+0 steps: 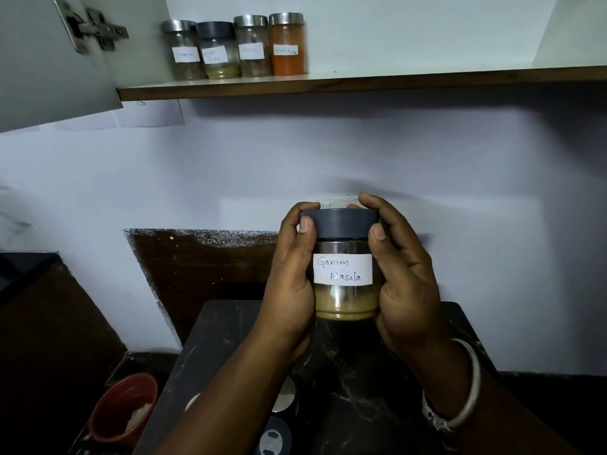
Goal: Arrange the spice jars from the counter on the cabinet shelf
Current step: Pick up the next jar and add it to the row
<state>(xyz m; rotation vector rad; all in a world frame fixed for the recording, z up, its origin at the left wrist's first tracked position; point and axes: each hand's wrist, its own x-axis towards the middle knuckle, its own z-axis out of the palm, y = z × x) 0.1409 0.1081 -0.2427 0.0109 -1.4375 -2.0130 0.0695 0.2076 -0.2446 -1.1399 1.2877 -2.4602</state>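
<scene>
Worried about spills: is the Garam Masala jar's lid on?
On: the grey lid sits level atop the Garam Masala jar, held upright between both hands.

The scene is dim, with a cool bluish tone. The wall (328,152) behind is lit most, and the shelf (328,83) throws a soft shadow band on it. The dark desk (377,389) and the lower corners are almost black. The jars on the shelf (235,47) look slightly blurred, their labels unreadable. Straight lines bend near the picture edges.
</scene>
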